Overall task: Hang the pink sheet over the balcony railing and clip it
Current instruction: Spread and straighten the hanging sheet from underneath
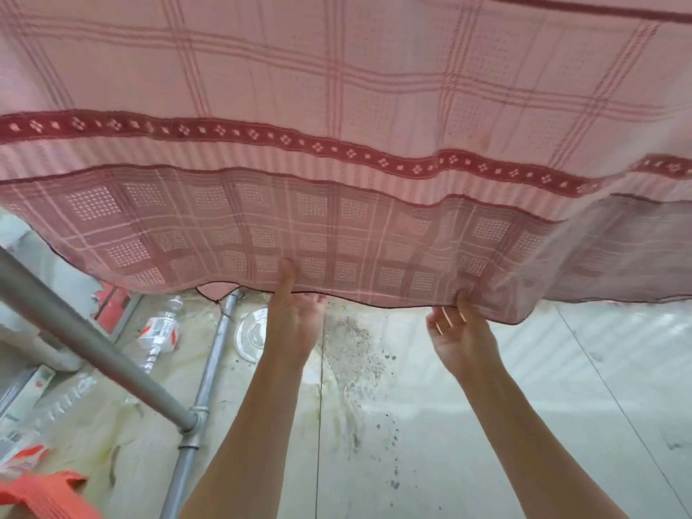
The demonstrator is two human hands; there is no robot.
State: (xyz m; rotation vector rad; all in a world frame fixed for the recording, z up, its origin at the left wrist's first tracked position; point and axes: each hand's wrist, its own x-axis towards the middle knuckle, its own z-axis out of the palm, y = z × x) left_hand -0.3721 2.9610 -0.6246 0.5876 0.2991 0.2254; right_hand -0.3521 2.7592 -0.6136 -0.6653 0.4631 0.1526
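Both hands pinch the pink sheet (337, 106) along its near hem, left hand (290, 324) and right hand (462, 335) side by side, cloth spreading up and away (railing (90, 342) sits lower left).

Pink sheet (337, 106) cut off top, left, right; left hand (292, 324) fingers hidden behind hem.

I can read no text anywhere: the red-and-white label on the plastic bottle (159, 331) is too blurred (only colour blocks show), and the carton (22, 449) at lower left carries equally unreadable print.
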